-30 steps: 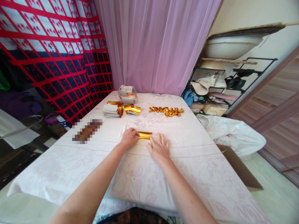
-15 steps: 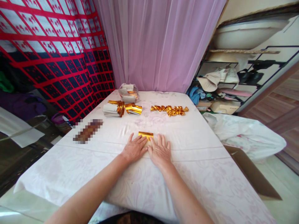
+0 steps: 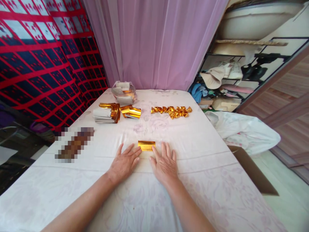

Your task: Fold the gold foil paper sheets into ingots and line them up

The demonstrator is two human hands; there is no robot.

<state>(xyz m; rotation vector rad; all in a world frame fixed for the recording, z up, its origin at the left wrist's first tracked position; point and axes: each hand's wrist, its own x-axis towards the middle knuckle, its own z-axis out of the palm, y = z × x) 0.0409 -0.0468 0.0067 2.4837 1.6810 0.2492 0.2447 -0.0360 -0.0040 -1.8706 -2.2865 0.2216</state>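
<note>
Lying at the centre of the frame, the small gold foil piece [image 3: 146, 145] is looking thin, light, slippery and crease-prone, best pinched at its short ends, while the left hand [image 3: 124, 162] and right hand [image 3: 164, 162] are resting flat and open beside it, gripping nothing.

Your 2 hands lie flat on the bench [image 3: 205, 151], left hand [image 3: 124, 162] and right hand [image 3: 164, 164] flanking the foil piece [image 3: 146, 145] just ahead; foil twists [image 3: 171, 111] sit farther back.
</note>
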